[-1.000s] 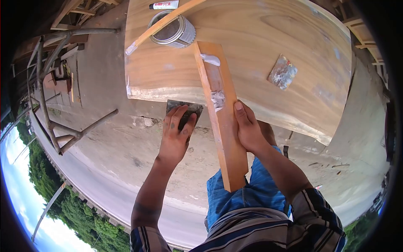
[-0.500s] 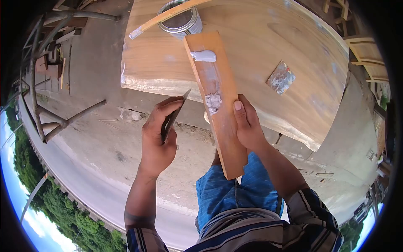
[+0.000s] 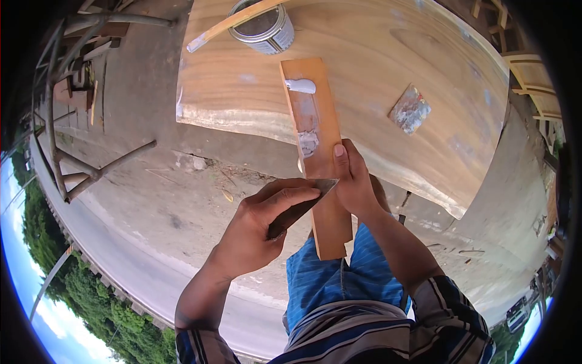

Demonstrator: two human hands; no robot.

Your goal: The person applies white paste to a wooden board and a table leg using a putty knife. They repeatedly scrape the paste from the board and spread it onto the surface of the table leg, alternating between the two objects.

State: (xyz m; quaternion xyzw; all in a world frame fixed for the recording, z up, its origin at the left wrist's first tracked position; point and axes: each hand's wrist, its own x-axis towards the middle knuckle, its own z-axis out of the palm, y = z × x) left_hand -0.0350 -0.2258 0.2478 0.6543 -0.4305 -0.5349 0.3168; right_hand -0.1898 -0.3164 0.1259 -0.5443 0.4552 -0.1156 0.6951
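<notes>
My left hand (image 3: 253, 223) is closed around a flat, dark scraper blade (image 3: 298, 211), whose pointed corner overlaps the lower half of a narrow wooden board (image 3: 330, 227). That board is gripped at its right edge by my right hand (image 3: 356, 182), thumb on the upper face. Near the board's far end lies a smooth dab of pale grey putty (image 3: 301, 85). A rougher lump of putty (image 3: 308, 143) sits further down, with a thin smeared film between the two. The board's near end is above my lap.
Ahead is a large plywood tabletop (image 3: 376, 54) with whitish smears. On it stand a metal can (image 3: 276, 39), a putty-tipped wooden stick (image 3: 221, 29) across its top, and a paint-stained square plate (image 3: 411, 110). A pole frame (image 3: 115, 162) is at left, beside a road (image 3: 121, 249).
My left hand has moved right and slightly down, bringing the scraper from beside the board to over its lower part. The board has turned a little more upright in view.
</notes>
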